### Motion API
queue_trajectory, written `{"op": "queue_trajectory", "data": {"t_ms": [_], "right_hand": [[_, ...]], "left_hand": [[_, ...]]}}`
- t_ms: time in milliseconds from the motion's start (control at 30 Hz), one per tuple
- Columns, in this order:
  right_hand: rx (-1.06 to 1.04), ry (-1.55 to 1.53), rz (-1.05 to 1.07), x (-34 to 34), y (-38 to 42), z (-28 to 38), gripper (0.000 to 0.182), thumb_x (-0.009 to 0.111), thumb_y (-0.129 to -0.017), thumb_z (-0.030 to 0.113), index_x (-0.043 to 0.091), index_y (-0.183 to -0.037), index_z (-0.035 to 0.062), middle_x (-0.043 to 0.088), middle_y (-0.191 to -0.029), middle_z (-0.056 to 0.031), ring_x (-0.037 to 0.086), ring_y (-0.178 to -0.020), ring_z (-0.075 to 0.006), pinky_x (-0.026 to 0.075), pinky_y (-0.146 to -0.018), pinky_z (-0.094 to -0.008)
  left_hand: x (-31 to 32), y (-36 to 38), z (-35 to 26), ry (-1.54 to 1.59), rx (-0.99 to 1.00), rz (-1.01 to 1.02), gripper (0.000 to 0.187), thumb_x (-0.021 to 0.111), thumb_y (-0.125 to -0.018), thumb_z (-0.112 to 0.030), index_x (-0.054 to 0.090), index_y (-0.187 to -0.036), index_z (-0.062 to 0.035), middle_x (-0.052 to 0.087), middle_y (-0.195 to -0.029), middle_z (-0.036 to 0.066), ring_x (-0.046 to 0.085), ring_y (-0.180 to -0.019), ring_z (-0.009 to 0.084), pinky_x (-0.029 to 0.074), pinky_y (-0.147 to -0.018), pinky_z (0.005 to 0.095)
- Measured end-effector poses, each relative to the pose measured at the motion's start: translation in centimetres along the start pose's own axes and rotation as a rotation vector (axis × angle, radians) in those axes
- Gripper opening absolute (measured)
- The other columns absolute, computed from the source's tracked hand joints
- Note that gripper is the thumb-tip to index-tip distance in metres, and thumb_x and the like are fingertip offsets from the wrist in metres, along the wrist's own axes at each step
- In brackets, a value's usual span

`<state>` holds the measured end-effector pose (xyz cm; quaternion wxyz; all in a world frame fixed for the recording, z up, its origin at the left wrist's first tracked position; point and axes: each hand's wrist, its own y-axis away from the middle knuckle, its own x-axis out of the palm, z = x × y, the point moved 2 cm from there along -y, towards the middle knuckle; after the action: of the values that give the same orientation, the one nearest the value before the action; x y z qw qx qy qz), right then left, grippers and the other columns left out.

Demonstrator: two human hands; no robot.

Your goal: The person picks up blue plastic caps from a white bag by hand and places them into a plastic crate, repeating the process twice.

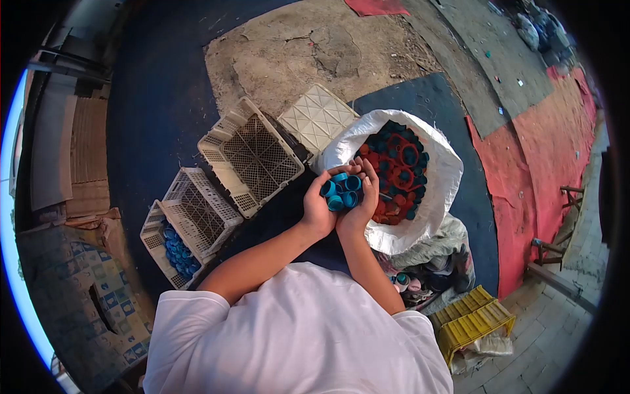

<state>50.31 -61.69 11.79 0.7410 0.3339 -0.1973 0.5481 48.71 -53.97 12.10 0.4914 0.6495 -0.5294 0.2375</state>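
Note:
My left hand (317, 207) and my right hand (363, 203) are cupped side by side in front of my chest, with several teal plastic caps (342, 191) heaped between them. Just right of my hands stands an open white sack (445, 161), its rim rolled down, holding red-orange and dark teal caps and rings (405, 164). On the left is an upright cream crate (216, 140), with only its mesh floor showing inside. Lower left, a smaller crate (152, 231) holds many blue caps (178, 255).
A cream crate (318, 118) lies bottom up behind the sack. Another cream crate (220, 226) is at left. Below the sack is a bag (453, 243) of mixed items, beside a yellow crate (472, 318). Far left stands a patterned cardboard box (72, 295).

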Motion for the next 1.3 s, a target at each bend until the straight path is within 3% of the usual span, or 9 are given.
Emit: {"op": "queue_trajectory", "data": {"t_ms": [333, 500, 567, 733, 867, 900, 1000, 1100, 1300], "right_hand": [[0.429, 0.145, 0.315, 7.8, 4.6, -8.0, 0.045, 0.051, -0.100, 0.021, 0.053, -0.137, -0.0033, 0.061, -0.130, -0.0162, 0.059, -0.122, -0.0261, 0.046, -0.108, -0.0396], [0.669, 0.231, 0.490, 9.6, 11.4, -14.6, 0.045, 0.050, -0.101, 0.026, 0.054, -0.137, -0.0011, 0.061, -0.130, -0.0153, 0.059, -0.121, -0.0255, 0.046, -0.109, -0.0406], [0.663, 0.330, 0.546, 10.7, 15.0, -16.7, 0.045, 0.054, -0.098, 0.023, 0.055, -0.134, -0.0029, 0.063, -0.124, -0.0141, 0.061, -0.115, -0.0231, 0.047, -0.105, -0.0367], [0.812, 0.403, 0.657, 11.1, 25.3, -22.6, 0.044, 0.050, -0.102, 0.026, 0.056, -0.136, -0.0010, 0.064, -0.122, -0.0103, 0.060, -0.116, -0.0221, 0.047, -0.108, -0.0378], [0.971, 0.416, 0.630, 9.2, 34.1, -27.2, 0.039, 0.049, -0.102, 0.023, 0.058, -0.133, 0.0009, 0.063, -0.121, -0.0100, 0.060, -0.116, -0.0233, 0.046, -0.107, -0.0388], [1.073, 0.463, 0.630, 8.4, 38.5, -28.4, 0.039, 0.049, -0.103, 0.024, 0.058, -0.132, 0.0007, 0.063, -0.120, -0.0095, 0.060, -0.116, -0.0236, 0.047, -0.106, -0.0387], [1.160, 0.557, 0.587, 8.1, 44.8, -30.1, 0.041, 0.048, -0.104, 0.026, 0.056, -0.135, 0.0001, 0.063, -0.119, -0.0094, 0.061, -0.115, -0.0231, 0.049, -0.105, -0.0384], [1.197, 0.563, 0.637, 7.3, 48.9, -32.5, 0.039, 0.049, -0.102, 0.021, 0.056, -0.134, -0.0010, 0.064, -0.111, -0.0086, 0.063, -0.108, -0.0224, 0.050, -0.102, -0.0380], [1.197, 0.573, 0.685, 7.3, 53.3, -37.0, 0.039, 0.049, -0.103, 0.021, 0.057, -0.132, -0.0033, 0.065, -0.115, -0.0093, 0.062, -0.110, -0.0217, 0.049, -0.104, -0.0361]], "left_hand": [[-6.3, 6.8, -8.0, 0.342, 0.369, -0.210, 0.045, 0.033, -0.109, -0.036, 0.061, -0.125, -0.0055, 0.065, -0.135, 0.011, 0.057, -0.131, 0.0287, 0.038, -0.118, 0.0455], [-11.3, 14.1, -11.4, 0.512, 0.541, -0.391, 0.048, 0.029, -0.108, -0.038, 0.062, -0.123, -0.0063, 0.065, -0.134, 0.012, 0.058, -0.128, 0.0288, 0.039, -0.117, 0.0461], [-13.5, 17.4, -12.7, 0.538, 0.611, -0.418, 0.048, 0.028, -0.108, -0.037, 0.062, -0.123, -0.0057, 0.066, -0.133, 0.013, 0.059, -0.128, 0.0281, 0.040, -0.117, 0.0456], [-20.3, 27.1, -14.5, 0.569, 0.801, -0.442, 0.050, 0.025, -0.110, -0.035, 0.061, -0.123, -0.0031, 0.067, -0.131, 0.014, 0.060, -0.126, 0.0281, 0.042, -0.115, 0.0448], [-24.5, 36.0, -14.6, 0.676, 0.875, -0.475, 0.051, 0.022, -0.112, -0.034, 0.061, -0.121, -0.0025, 0.069, -0.126, 0.012, 0.061, -0.123, 0.0294, 0.045, -0.112, 0.0460], [-29.2, 39.1, -12.7, 0.617, 0.942, -0.462, 0.050, 0.024, -0.112, -0.034, 0.061, -0.122, -0.0027, 0.069, -0.125, 0.012, 0.062, -0.122, 0.0291, 0.045, -0.112, 0.0457], [-31.9, 44.8, -12.8, 0.687, 0.974, -0.575, 0.050, 0.024, -0.112, -0.034, 0.061, -0.123, -0.0028, 0.069, -0.123, 0.012, 0.063, -0.121, 0.0281, 0.046, -0.111, 0.0450], [-34.3, 49.1, -12.8, 0.730, 1.002, -0.640, 0.049, 0.025, -0.112, -0.035, 0.060, -0.126, -0.0032, 0.068, -0.125, 0.012, 0.063, -0.121, 0.0272, 0.045, -0.111, 0.0449], [-38.1, 53.2, -14.5, 0.759, 1.083, -0.610, 0.047, 0.028, -0.110, -0.033, 0.058, -0.130, -0.0021, 0.067, -0.127, 0.013, 0.061, -0.124, 0.0280, 0.045, -0.112, 0.0449]]}}
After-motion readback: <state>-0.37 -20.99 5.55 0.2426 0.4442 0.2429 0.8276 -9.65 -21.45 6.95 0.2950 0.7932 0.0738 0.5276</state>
